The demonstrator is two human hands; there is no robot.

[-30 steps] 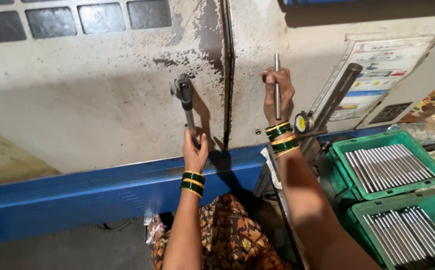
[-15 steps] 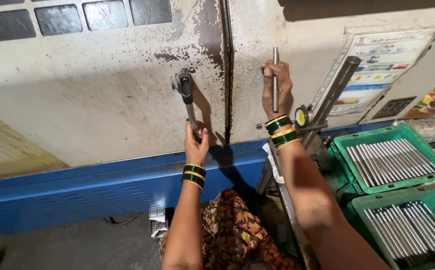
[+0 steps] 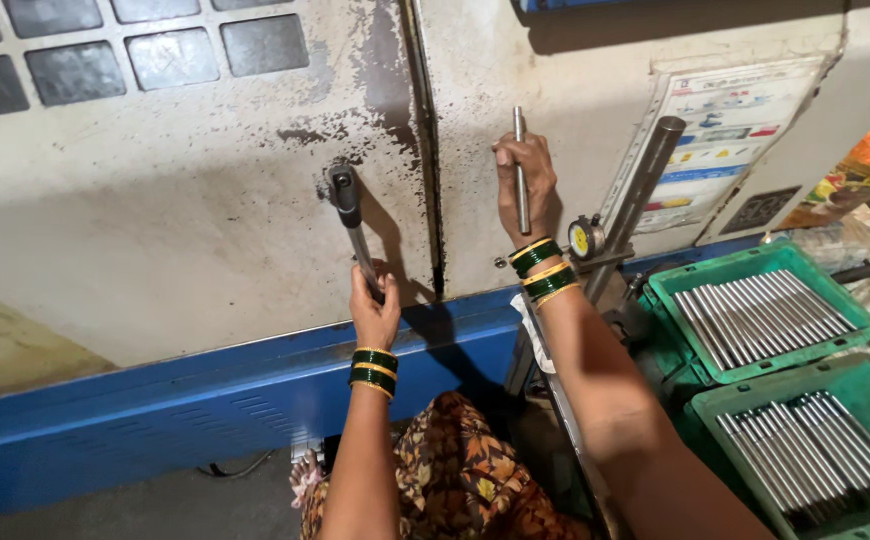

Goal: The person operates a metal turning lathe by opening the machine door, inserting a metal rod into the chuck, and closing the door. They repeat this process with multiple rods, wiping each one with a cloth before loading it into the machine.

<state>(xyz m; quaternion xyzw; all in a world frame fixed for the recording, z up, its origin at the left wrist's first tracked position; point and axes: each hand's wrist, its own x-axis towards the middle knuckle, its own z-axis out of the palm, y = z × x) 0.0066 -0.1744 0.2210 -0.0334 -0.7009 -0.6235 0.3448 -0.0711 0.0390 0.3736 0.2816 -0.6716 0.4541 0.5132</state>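
Both hands grip things at the big machine door.
The left hand (image 3: 375, 312) wraps the door handle (image 3: 348, 215), mid frame. The right hand (image 3: 523, 180) squeezes a thin metal rod (image 3: 520, 165); a steady pull likely comes next.

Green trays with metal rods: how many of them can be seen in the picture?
2. One green tray is at right, near the machine; the second green tray is below it at the lower right corner, partly cut off. More may be outside the view.

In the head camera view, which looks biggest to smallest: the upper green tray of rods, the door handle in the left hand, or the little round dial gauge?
1. Upper green tray
2. Door handle, gripped by the left hand
3. Dial gauge

Camera distances differ slightly, but the gaps are clear.
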